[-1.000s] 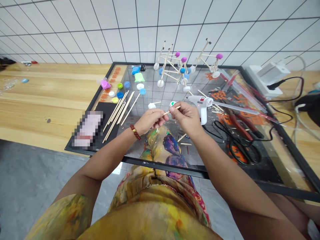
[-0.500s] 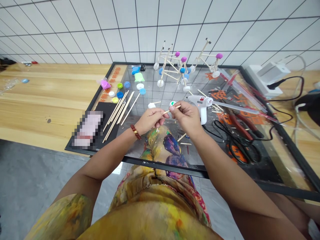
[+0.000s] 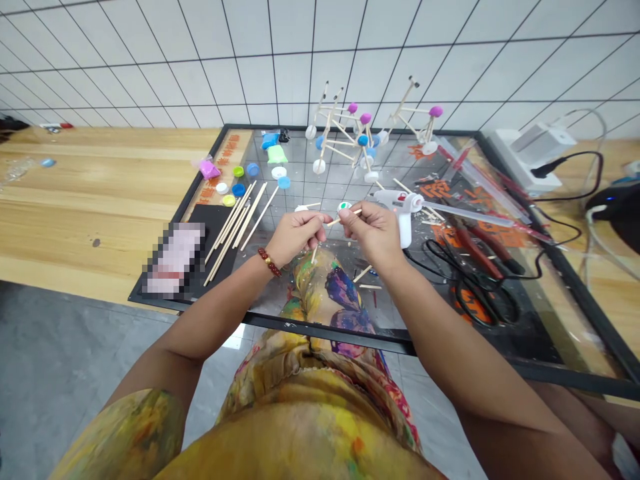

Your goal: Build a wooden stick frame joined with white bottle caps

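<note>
Over the glass-topped board (image 3: 280, 293), my right hand (image 3: 375, 230) pinches a short wooden stick (image 3: 340, 220) between thumb and fingers. The stick points left toward my left hand (image 3: 297, 237), whose fingers are curled with the tips right at the stick's far end. What lies inside those left fingers is hidden. Another short stick piece (image 3: 314, 254) shows just below the left hand; contact with the hand cannot be made out. Close behind the hands is a lid with a green spot (image 3: 344, 207). A white glue gun (image 3: 403, 207) lies beside my right hand.
Several long wooden sticks (image 3: 240, 220) lie at left, near coloured clay pots (image 3: 239, 190). Stick models with clay balls (image 3: 345, 133) stand at the back. Red-handled pliers (image 3: 480, 253), black scissors (image 3: 485, 300), cables and a power strip (image 3: 520, 160) are at right.
My left hand has shifted slightly up and back, and its fingers are more curled. More of the stick piece below it shows. My right hand keeps its pinch on the short stick.
</note>
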A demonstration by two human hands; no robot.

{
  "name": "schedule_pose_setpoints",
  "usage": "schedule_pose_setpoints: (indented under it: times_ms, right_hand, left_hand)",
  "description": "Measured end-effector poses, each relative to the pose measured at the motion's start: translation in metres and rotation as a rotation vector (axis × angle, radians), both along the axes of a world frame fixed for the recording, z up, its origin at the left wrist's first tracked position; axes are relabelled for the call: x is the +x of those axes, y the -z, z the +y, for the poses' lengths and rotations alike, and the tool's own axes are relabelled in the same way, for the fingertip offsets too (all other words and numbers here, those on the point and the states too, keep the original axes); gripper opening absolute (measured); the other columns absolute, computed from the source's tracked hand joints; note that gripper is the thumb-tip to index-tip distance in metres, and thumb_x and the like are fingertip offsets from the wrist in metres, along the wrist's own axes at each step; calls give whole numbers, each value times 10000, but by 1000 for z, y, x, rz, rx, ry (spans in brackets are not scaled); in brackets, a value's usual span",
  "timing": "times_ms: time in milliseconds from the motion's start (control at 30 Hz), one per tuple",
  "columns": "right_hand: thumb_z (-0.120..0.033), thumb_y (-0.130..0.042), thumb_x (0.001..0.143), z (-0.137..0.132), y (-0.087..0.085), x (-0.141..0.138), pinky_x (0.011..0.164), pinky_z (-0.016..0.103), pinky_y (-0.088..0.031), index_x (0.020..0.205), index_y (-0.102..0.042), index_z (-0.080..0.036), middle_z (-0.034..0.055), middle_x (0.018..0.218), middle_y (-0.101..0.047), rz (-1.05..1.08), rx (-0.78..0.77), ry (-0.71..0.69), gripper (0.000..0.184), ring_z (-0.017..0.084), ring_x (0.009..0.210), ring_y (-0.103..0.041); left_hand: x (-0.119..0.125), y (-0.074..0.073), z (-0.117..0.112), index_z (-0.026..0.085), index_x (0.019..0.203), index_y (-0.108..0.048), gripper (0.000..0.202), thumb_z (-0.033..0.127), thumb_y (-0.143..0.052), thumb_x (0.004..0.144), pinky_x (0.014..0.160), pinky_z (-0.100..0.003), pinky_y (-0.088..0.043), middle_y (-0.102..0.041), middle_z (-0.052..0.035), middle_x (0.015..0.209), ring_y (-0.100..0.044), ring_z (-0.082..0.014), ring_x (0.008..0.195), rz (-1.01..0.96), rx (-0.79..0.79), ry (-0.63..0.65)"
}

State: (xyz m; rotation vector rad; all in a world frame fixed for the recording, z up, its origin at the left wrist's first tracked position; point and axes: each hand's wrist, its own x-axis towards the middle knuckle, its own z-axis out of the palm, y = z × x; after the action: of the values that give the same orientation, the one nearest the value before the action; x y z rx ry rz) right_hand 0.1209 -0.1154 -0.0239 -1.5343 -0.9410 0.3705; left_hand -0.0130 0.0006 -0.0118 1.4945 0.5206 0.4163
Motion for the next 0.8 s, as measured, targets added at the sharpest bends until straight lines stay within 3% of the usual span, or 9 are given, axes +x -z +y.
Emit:
schedule_pose_setpoints:
  times_ms: [133, 267, 400, 567, 667, 800]
  right_hand:
    - [-795, -726, 775, 0, -1, -1, 523, 323, -340, 616, -597, -266, -27, 510, -549, 33, -3, 18, 568, 135, 501, -438]
    - [-784, -698, 809, 1, 1, -2, 537, 318, -335, 603, -590, -255, -31, 514, -533, 3, -8, 9, 578, 128, 510, -428]
    - [-731, -668, 874, 1, 3, -4, 563, 309, -339, 591, -551, -242, -36, 530, -509, -72, -15, -9, 578, 122, 538, -423]
    - [-694, -656, 912, -1, 4, -6, 584, 310, -384, 654, -612, -249, -24, 588, -583, -81, 13, -17, 516, 132, 568, -474]
    - [-684, -728, 858, 1, 2, -7, 598, 316, -447, 683, -643, -265, -8, 639, -643, -2, 52, -57, 462, 149, 601, -537]
    - [-604, -873, 722, 5, -1, -9, 625, 337, -524, 726, -687, -269, -3, 672, -682, 132, 67, -141, 383, 177, 644, -617]
  left_hand:
    - [-1, 4, 3, 140, 794, -734, 248, 359, -727, 909, 444, -182, -384, -695, -19, 682, -522, -51, 471, -41, 42, 48]
    - [-2, 7, 4, 144, 730, -685, 368, 451, -707, 930, 455, -184, -381, -652, -10, 635, -522, -57, 471, -19, 122, 162]
    - [-2, 9, 2, 149, 788, -646, 298, 368, -633, 990, 444, -170, -346, -572, 35, 578, -463, -45, 438, 29, 129, 245]
    - [-1, 11, -2, 157, 865, -604, 205, 245, -523, 1031, 445, -161, -348, -539, 53, 598, -453, -40, 436, 36, 75, 247]
    - [-1, 11, -4, 167, 860, -567, 205, 198, -471, 1038, 435, -164, -345, -513, 61, 593, -436, -43, 429, 13, 46, 238]
    - [0, 12, -5, 171, 849, -563, 248, 252, -461, 1060, 436, -166, -345, -502, 62, 578, -432, -50, 441, -40, 71, 197]
